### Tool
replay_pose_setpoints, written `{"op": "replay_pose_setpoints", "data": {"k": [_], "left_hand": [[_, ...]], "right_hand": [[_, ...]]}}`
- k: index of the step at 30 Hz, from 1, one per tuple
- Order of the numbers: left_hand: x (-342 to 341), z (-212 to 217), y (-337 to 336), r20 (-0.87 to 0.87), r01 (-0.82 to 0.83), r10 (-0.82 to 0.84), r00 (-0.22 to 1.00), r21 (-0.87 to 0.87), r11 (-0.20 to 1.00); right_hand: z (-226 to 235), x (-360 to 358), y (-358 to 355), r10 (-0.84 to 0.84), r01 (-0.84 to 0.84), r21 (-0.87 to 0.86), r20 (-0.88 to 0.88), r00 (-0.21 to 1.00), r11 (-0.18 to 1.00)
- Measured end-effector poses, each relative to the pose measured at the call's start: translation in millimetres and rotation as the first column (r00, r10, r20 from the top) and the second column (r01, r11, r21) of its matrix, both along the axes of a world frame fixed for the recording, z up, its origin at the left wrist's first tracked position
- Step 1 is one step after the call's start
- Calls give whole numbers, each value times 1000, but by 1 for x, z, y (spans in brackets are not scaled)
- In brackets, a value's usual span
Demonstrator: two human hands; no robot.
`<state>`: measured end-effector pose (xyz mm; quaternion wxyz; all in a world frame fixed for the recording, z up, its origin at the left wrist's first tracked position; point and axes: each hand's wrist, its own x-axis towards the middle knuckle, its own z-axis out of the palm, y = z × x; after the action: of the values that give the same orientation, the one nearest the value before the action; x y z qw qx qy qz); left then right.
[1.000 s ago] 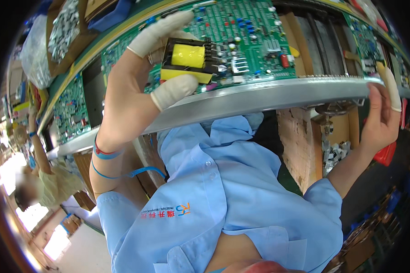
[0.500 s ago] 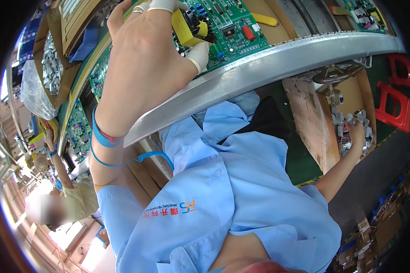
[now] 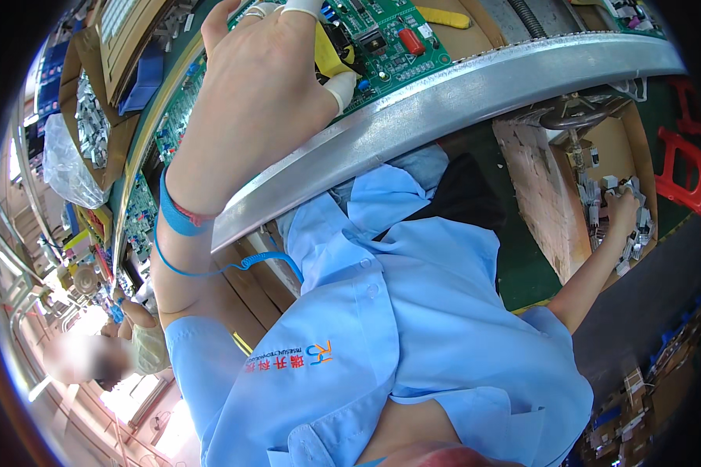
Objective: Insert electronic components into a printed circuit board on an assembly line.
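Note:
My left hand [image 3: 269, 101], with white finger cots and a blue wrist strap [image 3: 181, 210], reaches over a green circuit board [image 3: 397, 66] at the top. Its thumb and fingers close around a yellow-wrapped transformer [image 3: 332, 54] standing on that board; the fingertips at the far side are partly cut off. Off to the right, my right hand [image 3: 621, 210] is down in a cardboard box [image 3: 635, 148] among silver metal parts [image 3: 642, 222]. Its fingers are bent and closed, and what they hold is too small to make out.
A metal rail [image 3: 444, 101] runs along the bench's near edge. A yellow-handled tool [image 3: 444, 17] lies behind the board. Red stools [image 3: 684, 171] stand at the far right. Another box of silver parts [image 3: 93, 121] and a co-worker [image 3: 144, 335] are at the left. A coiled blue cord [image 3: 269, 257] hangs from my wrist.
The whole view has shifted slightly, with the board and rail higher in the picture. My right hand has moved a little among the metal parts, its fingers drawn in. My left hand keeps its grasp.

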<state>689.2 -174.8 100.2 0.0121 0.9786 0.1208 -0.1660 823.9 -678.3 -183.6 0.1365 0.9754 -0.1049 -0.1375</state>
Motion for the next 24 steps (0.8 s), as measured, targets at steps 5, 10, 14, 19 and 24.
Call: {"op": "replay_pose_setpoints", "data": {"k": [5,10,14,19,24], "left_hand": [[-13,-42,35,838,749,-195,509,-320,580],[20,14,-20,-202,-55,71,977,86,995],[23,20,-19,-281,-57,67,957,44,997],[-25,-52,44,743,669,-470,477,40,742],[14,17,2,-149,194,-204,968,-77,978]], "right_hand": [[5,5,21,24,-30,92,66,998,995],[4,-5,20,-46,38,73,103,994,997],[-1,-3,13,59,-65,56,93,994,996],[-8,6,8,131,-141,81,119,984,987],[-2,9,-2,79,-77,87,-29,996,993]]}}
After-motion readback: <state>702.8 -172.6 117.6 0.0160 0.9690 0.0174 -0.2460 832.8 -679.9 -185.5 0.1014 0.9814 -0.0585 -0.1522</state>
